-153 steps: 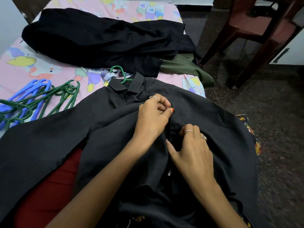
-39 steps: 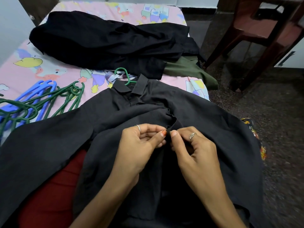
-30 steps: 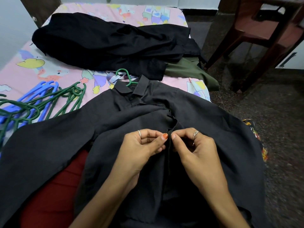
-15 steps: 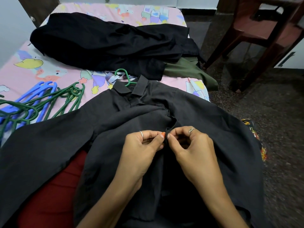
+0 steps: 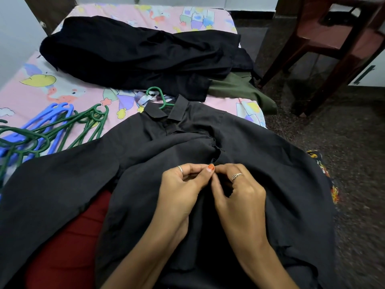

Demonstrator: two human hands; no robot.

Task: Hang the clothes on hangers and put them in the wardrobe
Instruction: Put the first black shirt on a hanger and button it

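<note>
The bed (image 5: 62,88) fills my view from 9 to 12 o'clock, a heap of black clothes (image 5: 141,53) at 12. The black shirt (image 5: 260,163) lies spread across the middle and over my lap, already on a green hanger (image 5: 161,99) whose hook shows at the collar. Spare hangers (image 5: 48,130) sit at 9. Both hands pinch the placket: left hand (image 5: 183,188), right hand (image 5: 239,190), seemingly fastening a button I cannot see. The cloth is soft, light, floppy; I judge it best lifted by the hanger hook.
</note>
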